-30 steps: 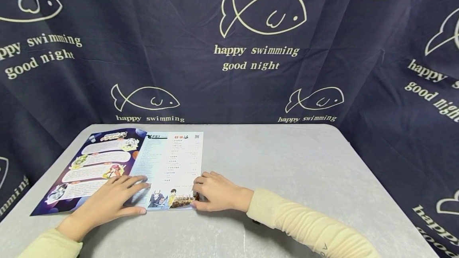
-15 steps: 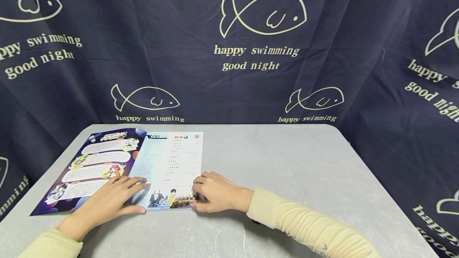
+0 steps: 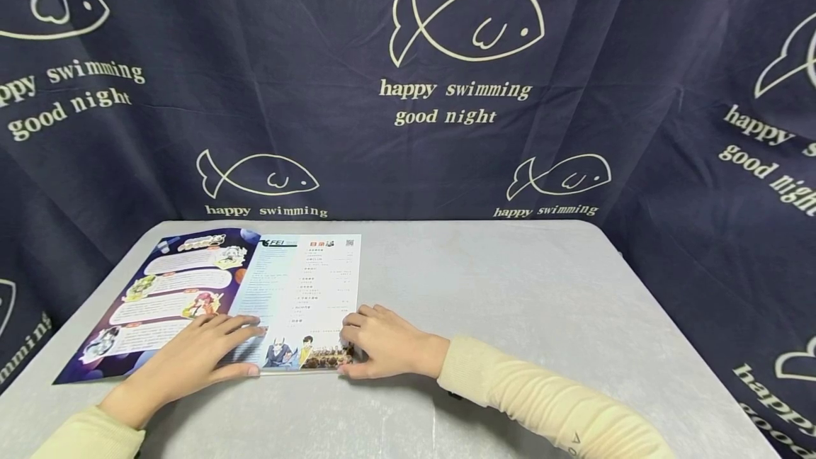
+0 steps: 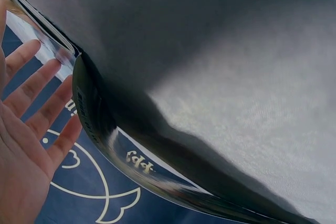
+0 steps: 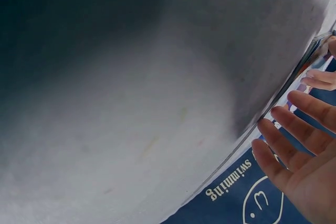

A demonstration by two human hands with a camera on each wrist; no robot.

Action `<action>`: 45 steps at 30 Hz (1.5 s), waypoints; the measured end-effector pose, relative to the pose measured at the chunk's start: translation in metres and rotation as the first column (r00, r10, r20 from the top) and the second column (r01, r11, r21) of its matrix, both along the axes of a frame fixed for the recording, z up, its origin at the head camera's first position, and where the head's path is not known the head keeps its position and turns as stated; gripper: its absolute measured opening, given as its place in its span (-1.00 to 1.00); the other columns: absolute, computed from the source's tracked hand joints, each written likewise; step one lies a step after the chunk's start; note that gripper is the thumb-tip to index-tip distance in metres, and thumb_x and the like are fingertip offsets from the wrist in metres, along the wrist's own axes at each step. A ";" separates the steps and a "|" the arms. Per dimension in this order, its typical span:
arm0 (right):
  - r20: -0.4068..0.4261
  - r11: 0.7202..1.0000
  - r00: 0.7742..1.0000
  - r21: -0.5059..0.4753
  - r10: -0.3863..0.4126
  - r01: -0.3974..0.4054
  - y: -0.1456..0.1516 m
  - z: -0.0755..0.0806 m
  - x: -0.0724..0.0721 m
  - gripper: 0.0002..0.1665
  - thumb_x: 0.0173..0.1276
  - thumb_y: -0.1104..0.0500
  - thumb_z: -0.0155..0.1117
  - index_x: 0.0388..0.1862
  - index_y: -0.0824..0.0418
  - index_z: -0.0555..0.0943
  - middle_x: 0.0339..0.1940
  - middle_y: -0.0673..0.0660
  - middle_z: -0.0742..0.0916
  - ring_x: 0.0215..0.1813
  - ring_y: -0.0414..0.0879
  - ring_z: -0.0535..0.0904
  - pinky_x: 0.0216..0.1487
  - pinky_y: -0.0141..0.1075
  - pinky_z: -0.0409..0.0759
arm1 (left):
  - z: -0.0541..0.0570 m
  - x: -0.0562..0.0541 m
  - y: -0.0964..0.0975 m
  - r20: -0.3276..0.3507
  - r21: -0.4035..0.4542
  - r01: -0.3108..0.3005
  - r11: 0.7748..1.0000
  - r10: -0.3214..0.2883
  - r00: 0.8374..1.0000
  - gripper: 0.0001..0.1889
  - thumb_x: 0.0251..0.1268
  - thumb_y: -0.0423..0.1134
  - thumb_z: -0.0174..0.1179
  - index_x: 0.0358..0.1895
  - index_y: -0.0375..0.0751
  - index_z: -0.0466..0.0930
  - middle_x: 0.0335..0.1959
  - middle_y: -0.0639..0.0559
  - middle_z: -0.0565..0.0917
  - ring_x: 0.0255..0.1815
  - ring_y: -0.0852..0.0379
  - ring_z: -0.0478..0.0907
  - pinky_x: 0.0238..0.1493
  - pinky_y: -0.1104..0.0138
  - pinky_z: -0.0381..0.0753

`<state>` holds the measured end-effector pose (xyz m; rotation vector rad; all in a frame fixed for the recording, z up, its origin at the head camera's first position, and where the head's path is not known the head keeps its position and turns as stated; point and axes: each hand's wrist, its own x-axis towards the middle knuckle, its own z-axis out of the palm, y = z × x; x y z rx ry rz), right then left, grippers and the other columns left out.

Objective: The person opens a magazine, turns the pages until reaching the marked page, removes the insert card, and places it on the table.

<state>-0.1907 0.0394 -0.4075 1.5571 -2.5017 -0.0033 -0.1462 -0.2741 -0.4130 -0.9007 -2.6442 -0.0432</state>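
An open magazine (image 3: 325, 282) lies on the desk (image 3: 497, 289), left of centre, its top near the back edge and its left page (image 3: 185, 264) alongside the left edge, reaching toward the back left corner. The right page (image 3: 331, 271) lies nearer the desk's middle. The left hand (image 3: 191, 356) is over the magazine's lower part, across the fold; the right hand (image 3: 389, 342) is at the right page's lower right corner. Behind the back edge hangs a curtain (image 3: 459, 176), which also runs beyond the left and right edges.
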 end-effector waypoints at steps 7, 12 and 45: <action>-0.028 1.000 1.000 0.010 -0.002 0.002 -0.001 0.000 -0.001 -0.54 0.21 -0.31 0.04 -0.25 0.02 0.56 -0.15 -0.09 0.64 -0.18 -0.21 0.47 -0.15 -0.35 0.49 | 0.002 0.001 0.000 0.037 0.002 -0.024 1.000 0.023 0.999 -0.46 0.01 0.28 0.15 -0.02 0.02 0.59 -0.02 0.08 0.59 -0.04 -0.01 0.54 0.00 -0.05 0.37; -0.037 1.000 0.999 0.011 0.009 -0.008 -0.001 0.000 -0.003 -0.64 0.24 -0.18 0.06 -0.21 0.04 0.55 -0.21 -0.10 0.64 -0.21 -0.22 0.47 -0.20 -0.36 0.48 | 0.002 0.001 0.000 0.042 0.000 -0.031 1.000 0.031 0.999 -0.45 0.00 0.29 0.15 -0.02 0.02 0.59 -0.03 0.08 0.60 -0.04 -0.01 0.54 0.01 -0.06 0.38; 0.015 0.983 0.996 -0.161 -0.086 0.087 -0.009 0.004 -0.008 -0.70 0.31 -0.05 -0.02 -0.28 0.08 0.59 -0.34 -0.09 0.67 -0.29 -0.25 0.54 -0.26 -0.40 0.47 | -0.001 -0.003 0.014 -0.104 -0.056 0.016 0.998 -0.022 0.994 -0.45 -0.07 0.37 0.13 -0.09 0.10 0.60 -0.17 0.17 0.62 -0.25 0.10 0.55 -0.21 0.07 0.47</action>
